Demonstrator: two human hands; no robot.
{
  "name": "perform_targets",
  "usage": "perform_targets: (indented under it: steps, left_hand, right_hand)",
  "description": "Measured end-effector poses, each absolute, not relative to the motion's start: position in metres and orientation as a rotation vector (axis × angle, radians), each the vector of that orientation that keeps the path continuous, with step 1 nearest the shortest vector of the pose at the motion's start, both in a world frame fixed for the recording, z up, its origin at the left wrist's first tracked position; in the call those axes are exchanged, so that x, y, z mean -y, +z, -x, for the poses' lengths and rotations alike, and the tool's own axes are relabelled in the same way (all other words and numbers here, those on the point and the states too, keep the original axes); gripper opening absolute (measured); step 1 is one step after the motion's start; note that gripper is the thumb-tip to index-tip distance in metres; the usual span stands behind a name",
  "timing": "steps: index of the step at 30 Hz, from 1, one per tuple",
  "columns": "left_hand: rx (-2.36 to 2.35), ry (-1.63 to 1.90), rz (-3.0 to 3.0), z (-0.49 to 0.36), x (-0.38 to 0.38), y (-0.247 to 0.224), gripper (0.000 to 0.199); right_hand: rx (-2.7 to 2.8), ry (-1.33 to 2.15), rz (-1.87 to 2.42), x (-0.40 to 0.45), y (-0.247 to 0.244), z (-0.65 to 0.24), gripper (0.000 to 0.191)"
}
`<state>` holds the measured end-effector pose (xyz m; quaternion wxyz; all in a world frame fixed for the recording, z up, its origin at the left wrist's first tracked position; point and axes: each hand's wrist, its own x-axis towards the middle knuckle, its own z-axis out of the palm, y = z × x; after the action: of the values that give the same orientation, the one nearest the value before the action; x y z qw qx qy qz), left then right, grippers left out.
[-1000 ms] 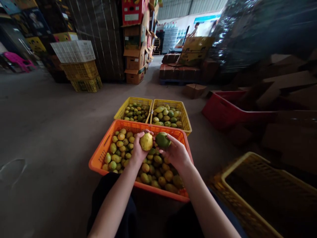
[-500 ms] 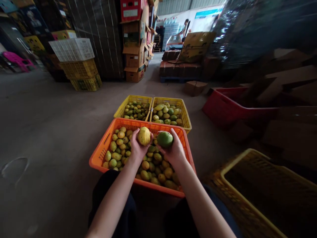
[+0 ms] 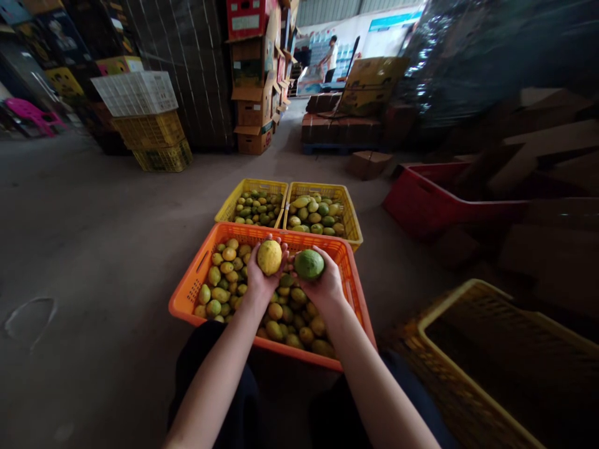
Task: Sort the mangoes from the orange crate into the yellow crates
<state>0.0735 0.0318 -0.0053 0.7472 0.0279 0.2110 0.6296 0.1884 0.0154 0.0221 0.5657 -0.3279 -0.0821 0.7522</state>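
My left hand [image 3: 259, 278] cups a yellow lemon [image 3: 270, 257] with the palm turned up and fingers curled round it. Beside it, my right hand [image 3: 329, 285] holds a green lemon [image 3: 309, 265] the same way. Both fruits are raised over an orange crate [image 3: 193, 279], a small gap between them. Yellow and greenish lemons [image 3: 219, 295] lie in that crate, partly hidden by my forearms. Just beyond it stand two yellow crates side by side, the left crate [image 3: 229, 201] with smaller, greener fruit and the right crate [image 3: 352, 218] with larger fruit.
At my right are a yellow crate [image 3: 472, 293] and a red crate [image 3: 421, 202] with cardboard about it. Stacked crates [image 3: 152, 134] stand at the left. Cartons [image 3: 253, 112] and a loaded pallet [image 3: 341, 131] are farther back, with a person [image 3: 331, 59] beyond.
Both hands have shifted slightly left, the lemons still in them; the green one now lies a little lower. The distant person has moved left and stands more upright.
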Motion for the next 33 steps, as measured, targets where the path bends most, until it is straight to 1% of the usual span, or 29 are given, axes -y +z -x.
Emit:
perform_targets:
  steps: [3,9,14,24,29,33]
  left_hand:
    - [-0.447,1.386,-0.069,-0.074,-0.031,-0.006,0.028]
    - [-0.373,1.406,-0.06,-0.075,-0.029,-0.006,0.032]
    - [-0.329,1.419,0.002,-0.075,-0.028,-0.004,0.037]
    - [-0.366,1.411,-0.074,-0.076,-0.028,-0.005,0.035]
    - [-0.326,1.414,-0.023,-0.076,-0.027,-0.004,0.033]
    - [-0.302,1.415,0.005,-0.076,-0.027,-0.004,0.034]
  right_hand:
    - [0.191,1.792,0.731,-0.015,0.021,-0.188,0.015]
    - [0.128,1.757,0.722,-0.016,0.017,-0.187,0.022]
    - [0.086,1.733,0.701,-0.019,0.013,-0.188,0.023]
    - [0.069,1.755,0.687,-0.018,0.014,-0.188,0.024]
    - [0.076,1.748,0.704,-0.019,0.012,-0.189,0.021]
    - [0.096,1.741,0.701,-0.02,0.01,-0.188,0.022]
